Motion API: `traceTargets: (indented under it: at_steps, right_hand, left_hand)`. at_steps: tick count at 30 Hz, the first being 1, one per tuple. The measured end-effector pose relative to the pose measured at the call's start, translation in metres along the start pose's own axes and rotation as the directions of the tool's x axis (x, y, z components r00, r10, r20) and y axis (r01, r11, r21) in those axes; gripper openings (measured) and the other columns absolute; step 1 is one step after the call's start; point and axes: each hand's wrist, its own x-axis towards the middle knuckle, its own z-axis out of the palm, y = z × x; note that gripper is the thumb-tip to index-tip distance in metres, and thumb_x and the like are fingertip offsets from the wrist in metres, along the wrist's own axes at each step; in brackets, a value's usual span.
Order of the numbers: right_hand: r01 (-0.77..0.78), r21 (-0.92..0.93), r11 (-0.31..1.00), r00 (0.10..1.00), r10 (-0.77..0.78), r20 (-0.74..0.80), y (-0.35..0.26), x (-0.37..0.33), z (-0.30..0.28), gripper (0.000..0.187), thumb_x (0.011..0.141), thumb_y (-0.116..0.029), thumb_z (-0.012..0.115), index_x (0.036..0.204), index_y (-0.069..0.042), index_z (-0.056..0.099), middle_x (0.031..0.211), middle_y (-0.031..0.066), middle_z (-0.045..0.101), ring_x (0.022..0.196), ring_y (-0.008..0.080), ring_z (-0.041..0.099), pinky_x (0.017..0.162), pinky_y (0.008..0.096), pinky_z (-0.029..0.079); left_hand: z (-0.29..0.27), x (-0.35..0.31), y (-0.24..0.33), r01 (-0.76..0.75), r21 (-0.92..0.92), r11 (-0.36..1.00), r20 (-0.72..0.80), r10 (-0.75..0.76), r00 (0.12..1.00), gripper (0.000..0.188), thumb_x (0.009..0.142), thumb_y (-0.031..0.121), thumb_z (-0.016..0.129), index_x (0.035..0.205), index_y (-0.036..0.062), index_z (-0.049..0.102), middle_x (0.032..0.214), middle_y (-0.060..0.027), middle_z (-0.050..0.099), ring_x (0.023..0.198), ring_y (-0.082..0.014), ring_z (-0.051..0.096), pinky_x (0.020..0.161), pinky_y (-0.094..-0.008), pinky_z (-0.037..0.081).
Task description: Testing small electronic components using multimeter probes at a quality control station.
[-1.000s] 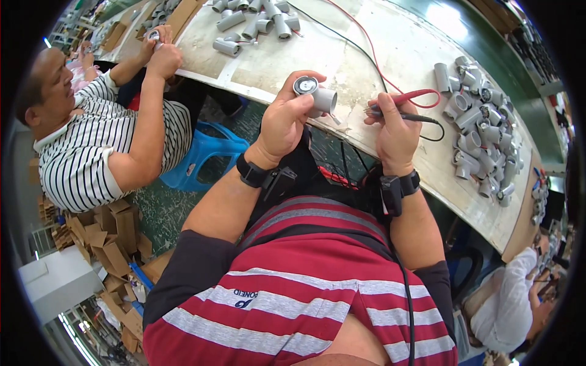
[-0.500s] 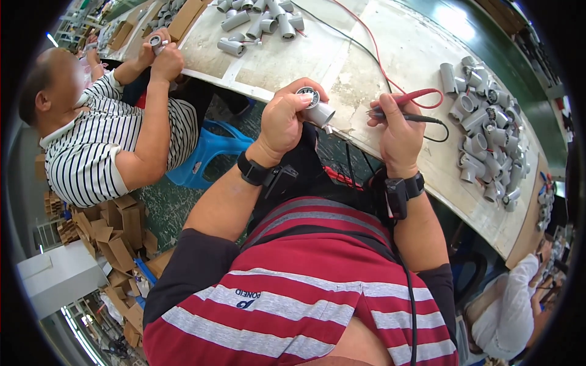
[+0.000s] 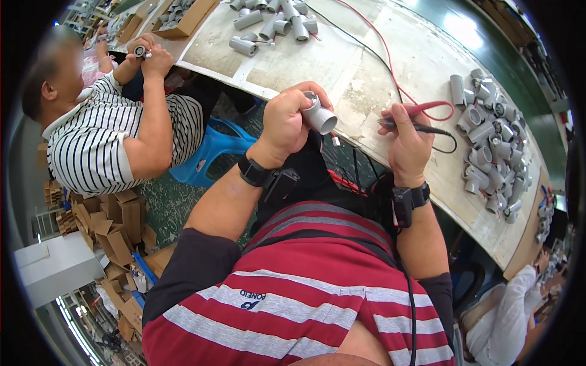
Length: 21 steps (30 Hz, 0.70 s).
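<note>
My left hand [image 3: 282, 125] is closed round a grey T-shaped pipe fitting [image 3: 323, 119] just off the table's near edge. The fitting's open tube end points down and right, toward me. From beneath it hangs a small white connector [image 3: 336, 141]. Over the table edge, my right hand [image 3: 410, 146] grips a red test probe [image 3: 420, 109] and a black test probe [image 3: 421, 127] together, tips pointing left. A gap separates the tips from the fitting. A red lead [image 3: 390, 58] and a black lead [image 3: 370, 50] run across the table to the probes.
A large heap of grey fittings [image 3: 482, 130] covers the table's right side. Another group of fittings [image 3: 267, 29] lies at the far edge. At left, a co-worker [image 3: 146, 140] in stripes handles a similar part beside a blue stool [image 3: 210, 160]. Cardboard boxes [image 3: 116, 232] are piled lower left.
My left hand has turned the fitting: its round inner face, plain to see before, is now mostly turned away. My right hand still grips both probes, slightly lower in view.
</note>
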Motion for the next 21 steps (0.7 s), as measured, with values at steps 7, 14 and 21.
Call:
traceTargets:
  at_steps: [7,14,21]
  right_hand:
    - [-0.007,0.020,1.000,1.000,0.008,-0.007,0.000,-0.002,-0.003,0.017,0.100,-0.014,0.069,0.106,0.002,0.066,0.088,0.0143,0.072,0.068,0.0188,0.067,0.061,0.0293,0.055]
    - [-0.011,0.015,1.000,0.999,0.012,-0.051,-0.007,0.001,-0.010,0.016,0.100,-0.014,0.069,0.104,0.001,0.066,0.088,0.0136,0.072,0.067,0.0181,0.066,0.060,0.0290,0.055]
    - [-0.054,-0.062,0.997,0.997,0.050,-0.056,-0.004,0.021,-0.036,0.013,0.099,-0.011,0.069,0.103,0.001,0.070,0.083,0.0092,0.072,0.068,0.0146,0.067,0.059,0.0275,0.055]
  left_hand:
    - [-0.022,0.004,0.027,0.048,-0.168,0.985,-0.223,-0.085,0.971,0.032,0.096,0.028,0.048,0.095,0.0003,0.063,0.093,-0.0177,0.069,0.082,-0.0314,0.068,0.078,-0.0430,0.056]
    - [-0.126,0.054,0.064,0.121,0.986,0.112,-0.158,0.426,0.891,0.047,0.094,0.029,0.075,0.130,0.0021,0.061,0.115,-0.0226,0.064,0.100,-0.0363,0.065,0.093,-0.0460,0.053]
    - [-0.183,0.149,0.040,-0.088,0.936,-0.342,0.289,0.599,0.747,0.061,0.101,0.037,0.064,0.150,0.0051,0.047,0.146,-0.0300,0.045,0.138,-0.0451,0.041,0.116,-0.0542,0.033]
